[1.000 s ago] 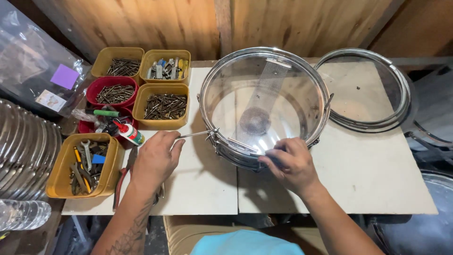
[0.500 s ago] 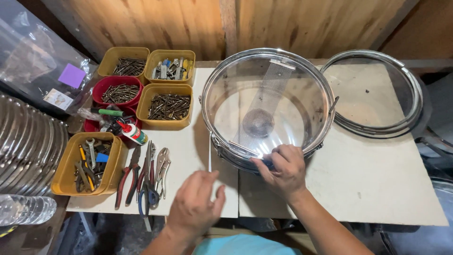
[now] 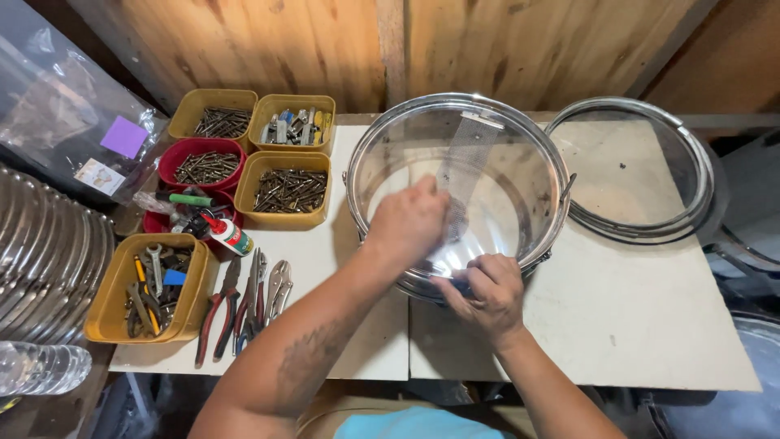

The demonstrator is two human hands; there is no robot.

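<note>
A chrome-shelled drum [image 3: 520,122] with a clear head stands on the white tabletop [image 3: 634,325], snare wires showing through the head. My left hand [image 3: 406,223] rests on the near left part of the head with its fingers curled down; I cannot see whether anything is in it. My right hand [image 3: 485,297] grips the drum's near rim, thumb and fingers pinched on the hoop.
Yellow trays of screws [image 3: 288,191] and red bowls [image 3: 203,162] sit at the left. A tool tray [image 3: 150,289], pliers [image 3: 244,305] and a small glue bottle [image 3: 227,234] lie nearer. Loose chrome hoops [image 3: 642,219] lie at the right, stacked hoops [image 3: 41,260] at far left.
My left hand left the drum's left side, drew back toward my body, then reached forward onto the drumhead. The right hand stayed on the near rim.
</note>
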